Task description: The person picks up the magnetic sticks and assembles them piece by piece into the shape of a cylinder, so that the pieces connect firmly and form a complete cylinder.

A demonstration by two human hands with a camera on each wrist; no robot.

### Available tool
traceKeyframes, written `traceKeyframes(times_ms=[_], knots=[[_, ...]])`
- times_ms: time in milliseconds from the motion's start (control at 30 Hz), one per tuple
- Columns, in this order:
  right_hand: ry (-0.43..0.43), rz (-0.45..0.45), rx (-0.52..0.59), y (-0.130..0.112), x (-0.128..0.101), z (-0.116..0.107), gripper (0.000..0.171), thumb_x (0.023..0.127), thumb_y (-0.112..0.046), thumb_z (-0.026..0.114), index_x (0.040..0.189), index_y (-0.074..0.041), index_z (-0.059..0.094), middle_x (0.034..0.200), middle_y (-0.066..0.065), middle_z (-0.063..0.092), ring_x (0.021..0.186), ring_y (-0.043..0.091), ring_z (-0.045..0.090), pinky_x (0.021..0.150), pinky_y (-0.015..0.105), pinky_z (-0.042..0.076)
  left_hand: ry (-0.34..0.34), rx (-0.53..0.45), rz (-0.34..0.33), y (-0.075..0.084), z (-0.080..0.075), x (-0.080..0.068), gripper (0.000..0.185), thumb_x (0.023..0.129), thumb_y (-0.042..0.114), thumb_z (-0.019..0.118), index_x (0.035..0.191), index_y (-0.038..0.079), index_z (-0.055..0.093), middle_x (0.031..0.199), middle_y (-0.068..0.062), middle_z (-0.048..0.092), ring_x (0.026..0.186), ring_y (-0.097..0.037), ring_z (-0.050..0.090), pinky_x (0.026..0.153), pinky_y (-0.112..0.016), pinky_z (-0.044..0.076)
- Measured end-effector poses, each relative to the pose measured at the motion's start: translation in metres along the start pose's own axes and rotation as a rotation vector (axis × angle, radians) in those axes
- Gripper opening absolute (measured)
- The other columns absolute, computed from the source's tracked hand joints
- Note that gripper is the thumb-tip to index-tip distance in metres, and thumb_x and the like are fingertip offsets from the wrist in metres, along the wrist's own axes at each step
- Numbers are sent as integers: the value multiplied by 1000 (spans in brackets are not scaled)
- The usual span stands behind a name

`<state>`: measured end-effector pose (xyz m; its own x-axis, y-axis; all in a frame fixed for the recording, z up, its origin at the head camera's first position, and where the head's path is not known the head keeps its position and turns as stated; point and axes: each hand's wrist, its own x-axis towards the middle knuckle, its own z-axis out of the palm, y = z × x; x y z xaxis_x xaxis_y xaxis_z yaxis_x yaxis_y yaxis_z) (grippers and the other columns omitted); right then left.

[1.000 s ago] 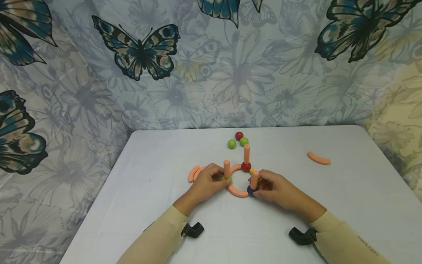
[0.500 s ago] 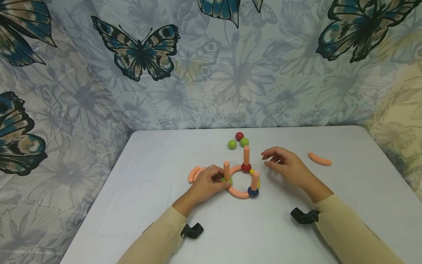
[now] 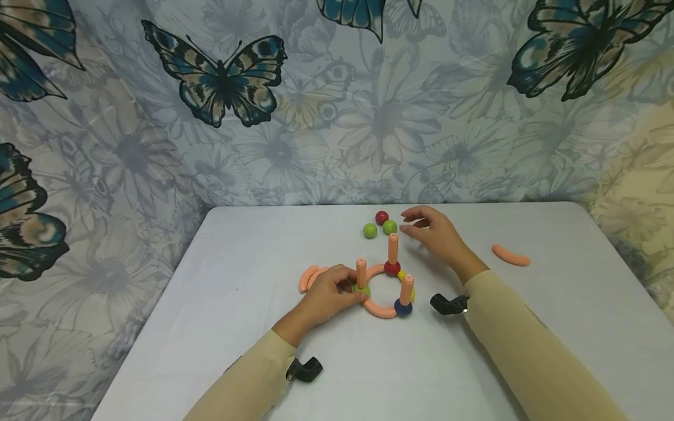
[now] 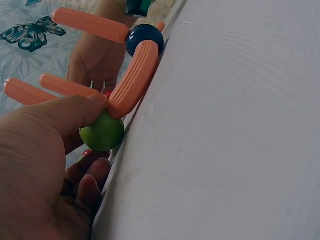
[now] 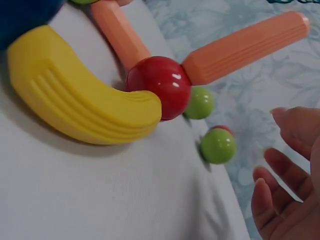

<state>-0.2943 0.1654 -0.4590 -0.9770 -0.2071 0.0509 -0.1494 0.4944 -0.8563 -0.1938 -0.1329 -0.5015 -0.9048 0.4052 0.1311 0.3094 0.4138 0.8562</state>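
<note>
Ring of curved sticks and balls (image 3: 381, 289) near mid-table (image 3: 237, 327), three orange pegs upright on its balls. Left hand (image 3: 329, 295) at the ring's left side, thumb and fingers pinching the green joint ball (image 4: 102, 132) under one peg (image 3: 361, 271). Right hand (image 3: 434, 234) beyond the ring, fingers spread and loose, empty — just beside the loose green ball (image 3: 389, 227) and red ball (image 3: 381, 217); second green ball (image 3: 370, 231) near. Lone orange stick (image 3: 511, 256) well apart on the right.
</note>
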Motion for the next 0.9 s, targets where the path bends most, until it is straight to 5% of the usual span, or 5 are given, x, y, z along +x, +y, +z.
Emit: traceKeyframes(times_ms=[433, 900], knots=[[-97, 23, -54, -2, 27, 12, 39, 106, -24, 77, 139, -7, 66, 147, 15, 55, 128, 39, 57, 89, 51, 55, -8, -8, -3, -2, 5, 1, 28, 93, 21, 91, 119, 18, 80, 105, 12, 69, 95, -15, 67, 83, -32, 56], [-155, -49, -172, 14, 30, 21, 21, 106, -6, 70, 127, -6, 74, 138, 17, 63, 122, 40, 59, 107, 59, 47, 4, 1, 1, -1, 0, 1, 27, 92, 19, 92, 116, 16, 81, 102, 10, 68, 93, -16, 66, 81, -31, 55]])
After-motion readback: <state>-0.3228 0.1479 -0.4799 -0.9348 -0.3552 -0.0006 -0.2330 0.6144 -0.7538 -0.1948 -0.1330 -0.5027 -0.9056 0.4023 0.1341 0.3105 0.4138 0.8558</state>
